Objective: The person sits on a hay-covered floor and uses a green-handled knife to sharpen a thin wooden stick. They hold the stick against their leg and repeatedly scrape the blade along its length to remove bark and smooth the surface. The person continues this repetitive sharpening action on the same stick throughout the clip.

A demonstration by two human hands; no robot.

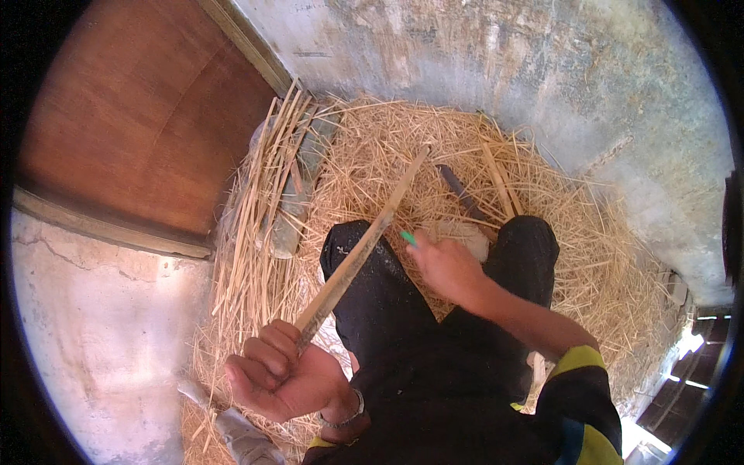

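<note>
My left hand [288, 373] is closed round the lower end of a long split bamboo strip [363, 249], palm turned up. The strip slants up and away to the right, passing over my left knee. Beside its middle, my right hand [448, 270] is closed on a small green object [408, 237]. Only a short green end pokes out of the fist, so its kind is hidden; it looks just apart from the strip. Between my knees lies a pale block [457, 232], partly covered by my right hand. A dark flat blade-like piece [459, 187] rests just beyond it.
Thin shavings [372, 128] cover the floor around my legs. To the left, long split strips [260, 209] lie heaped over a greyish bundle [288, 225]. Two pale strips [500, 178] lie beyond my right knee. A stained wall [496, 62] and a brown door panel [147, 116] enclose the spot.
</note>
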